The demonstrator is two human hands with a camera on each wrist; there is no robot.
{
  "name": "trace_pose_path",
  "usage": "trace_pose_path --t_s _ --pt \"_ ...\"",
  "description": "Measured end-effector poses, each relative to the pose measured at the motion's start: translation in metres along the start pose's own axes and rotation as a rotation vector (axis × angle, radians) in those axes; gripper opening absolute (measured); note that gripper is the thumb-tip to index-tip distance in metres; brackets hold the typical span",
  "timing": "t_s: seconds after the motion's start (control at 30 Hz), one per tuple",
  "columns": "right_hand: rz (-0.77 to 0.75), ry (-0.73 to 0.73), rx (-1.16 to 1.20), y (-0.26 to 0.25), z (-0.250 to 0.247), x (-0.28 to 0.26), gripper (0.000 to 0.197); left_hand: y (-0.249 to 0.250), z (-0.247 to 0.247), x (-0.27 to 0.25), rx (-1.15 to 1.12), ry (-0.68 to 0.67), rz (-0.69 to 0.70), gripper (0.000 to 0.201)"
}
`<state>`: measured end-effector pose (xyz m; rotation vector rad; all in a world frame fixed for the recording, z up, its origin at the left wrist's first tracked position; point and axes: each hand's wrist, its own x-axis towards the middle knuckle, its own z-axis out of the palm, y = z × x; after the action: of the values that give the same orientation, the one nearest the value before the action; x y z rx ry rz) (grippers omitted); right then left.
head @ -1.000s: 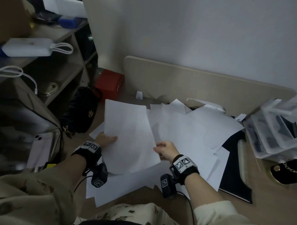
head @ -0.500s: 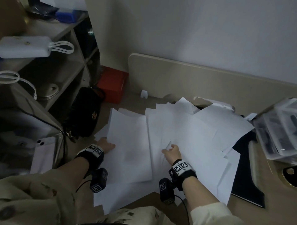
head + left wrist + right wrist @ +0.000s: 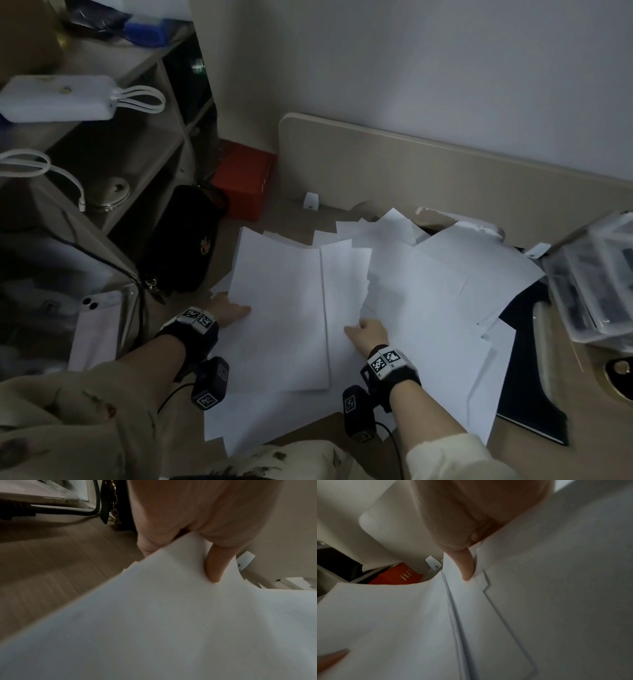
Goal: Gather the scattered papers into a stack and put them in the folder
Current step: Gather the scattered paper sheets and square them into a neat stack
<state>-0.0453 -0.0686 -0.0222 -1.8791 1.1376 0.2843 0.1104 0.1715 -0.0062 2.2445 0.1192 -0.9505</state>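
The papers [image 3: 394, 301] lie spread in overlapping layers across the wooden desk [image 3: 582, 445], white and blank on the visible faces. One sheet [image 3: 281, 325] sits uppermost at the left of the spread, its long edges running away from the person. The left hand [image 3: 229, 311] pinches this sheet at its left edge: in the left wrist view the thumb [image 3: 214, 566] lies on top of the paper and the fingers [image 3: 150, 543] curl beneath it. The right hand [image 3: 368, 334] takes hold of the near edge of a neighbouring group of sheets; in the right wrist view its thumb [image 3: 467, 566] presses down on top while the paper runs up under the palm, so the remaining fingers are probably below the sheets, though they are hidden.

The folder [image 3: 524, 394], dark and flat, lies at the right of the spread, partly covered by the papers.

Surroundings: a beige panel [image 3: 428, 171] stands against the wall behind the papers. A red box [image 3: 245, 185] and a black bag [image 3: 185, 240] with a gold clasp sit at the left rear. A shelf unit [image 3: 144, 113] stands beyond them, carrying a white power bank [image 3: 58, 97]. Clear plastic containers [image 3: 596, 277] rest at the right edge of the desk
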Motion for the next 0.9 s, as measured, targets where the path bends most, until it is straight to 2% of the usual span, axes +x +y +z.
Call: trace_pose_path --t_s 0.07,0.17,0.27,0.3,0.37,0.4,0.43,0.53,0.6,0.67,0.77,0.9 --pt "0.011 0.091 0.033 0.006 -0.013 0.002 0.025 0.002 0.0 0.0 -0.05 0.057 0.003 0.048" --pt "0.084 0.188 0.086 0.025 -0.042 0.005 0.008 0.006 0.004 -0.001 -0.078 0.131 -0.007 0.052" --pt "0.171 0.266 0.106 0.047 -0.067 0.002 0.01 0.013 0.011 -0.005 -0.106 0.122 0.006 0.053" --pt "0.193 0.287 0.116 0.054 -0.073 0.002 0.017 0.012 0.013 -0.003 -0.12 0.099 0.008 0.06" --pt "0.242 0.306 0.138 0.065 -0.082 -0.002 0.047 0.002 0.021 0.016 -0.152 0.03 0.014 0.089" --pt "0.261 0.298 0.155 0.067 -0.084 -0.006 0.055 0.003 0.026 0.016 -0.162 0.0 0.026 0.096" --pt "0.27 0.286 0.161 0.071 -0.085 -0.008 0.058 0.005 0.03 0.017 -0.181 -0.018 0.041 0.091" --pt "0.317 0.17 0.142 0.082 -0.085 -0.011 0.061 0.033 0.038 -0.022 -0.154 -0.008 0.069 0.047" --pt "0.328 0.107 0.116 0.086 -0.087 -0.01 0.063 0.04 0.046 -0.027 -0.147 -0.017 0.065 0.041" --pt "0.312 0.11 0.124 0.092 -0.091 -0.007 0.055 0.044 0.05 -0.031 -0.177 -0.023 0.066 0.04" --pt "0.244 0.257 0.183 0.089 -0.098 -0.001 0.028 0.044 0.054 -0.031 -0.203 -0.022 0.061 0.042" --pt "0.104 0.462 0.221 0.081 -0.108 0.003 0.043 0.041 0.059 -0.026 -0.207 -0.04 0.063 0.047"
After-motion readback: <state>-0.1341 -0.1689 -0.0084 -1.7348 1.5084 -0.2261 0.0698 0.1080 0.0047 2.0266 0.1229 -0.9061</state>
